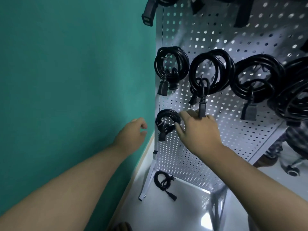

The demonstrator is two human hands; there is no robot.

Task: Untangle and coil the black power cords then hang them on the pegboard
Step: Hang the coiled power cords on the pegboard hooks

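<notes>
A white pegboard (196,147) stands on the right with several coiled black power cords hung on it. The lowest coil (166,121) hangs at the board's left edge. My right hand (198,129) reaches to that coil, its thumb and fingers touching the coil's right side; whether it grips is unclear. My left hand (133,132) hovers left of the board in front of the green wall, fingers loosely curled, holding nothing. Another coiled cord (164,180) lies on the floor by the board's foot.
A green wall (75,80) fills the left side. The pegboard stands on white metal legs (146,185) on a pale glossy floor. Behind the board at the right I see a chair's castor (292,171) and patterned fabric.
</notes>
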